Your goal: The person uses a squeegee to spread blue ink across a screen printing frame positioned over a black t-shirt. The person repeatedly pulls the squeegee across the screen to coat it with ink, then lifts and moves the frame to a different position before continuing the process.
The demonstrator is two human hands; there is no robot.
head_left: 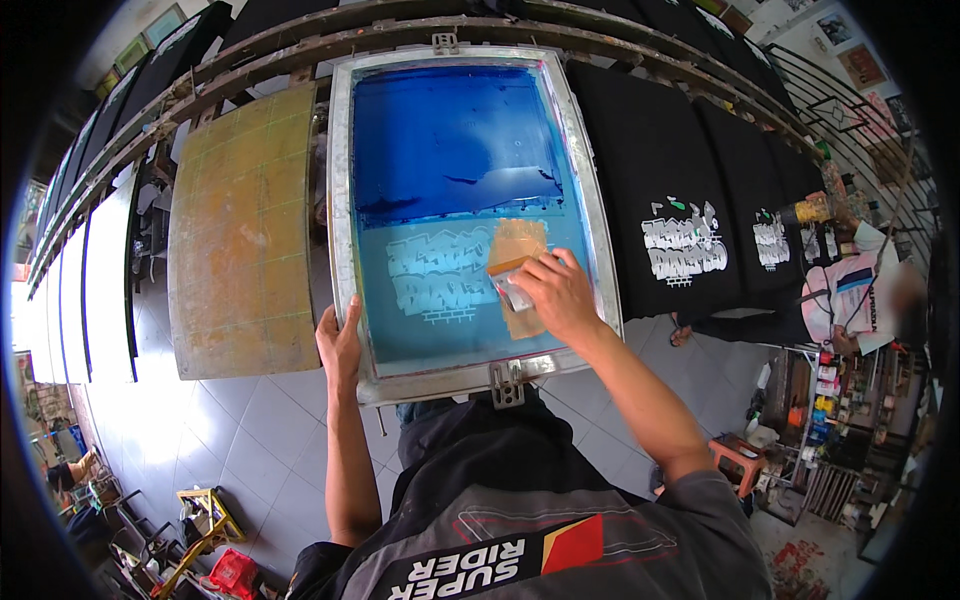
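My left hand (340, 345) grips the lower left edge of a silver screen-printing frame (340, 200). The frame's mesh (450, 140) is deep blue in its upper part and pale blue below, where a light lettering design (435, 268) with brick outlines shows. In my right hand (558, 300) is a small squeegee or scraper (508, 282) with an orange edge, its fingers closed round it. It lies over a brown tape-like patch (518, 232) on the right part of the design. What lies under the screen is hidden.
A worn yellowish platen (240, 230) stands left of the frame. Black printed shirts (650, 140) lie on platens to the right, where a person (850, 290) bends beside the rack. A rail (260, 65) runs behind. An orange stool (737, 455) and yellow step stool (210, 520) are below.
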